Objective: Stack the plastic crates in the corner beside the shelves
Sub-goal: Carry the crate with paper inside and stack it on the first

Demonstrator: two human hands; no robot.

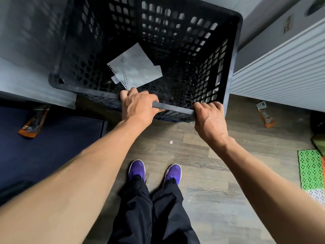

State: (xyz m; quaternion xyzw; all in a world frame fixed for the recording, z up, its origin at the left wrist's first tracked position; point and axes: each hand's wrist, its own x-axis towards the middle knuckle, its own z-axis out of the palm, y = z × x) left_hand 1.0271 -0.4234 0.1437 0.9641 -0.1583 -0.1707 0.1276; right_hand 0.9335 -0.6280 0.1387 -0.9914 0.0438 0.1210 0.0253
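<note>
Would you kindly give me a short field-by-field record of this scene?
crate: black perforated plastic crate, upright, open top
left hand: grips the near rim
right hand: grips the near rim, beside the corner
contents: loose paper sheets on the bottom
floor: wood-look planks, green mat at right

Crate [175, 41] sits far-centre, paper sheets [135, 66] lying inside it; two hands [139, 106] on its near rim, feet [154, 171] nearer.
</note>
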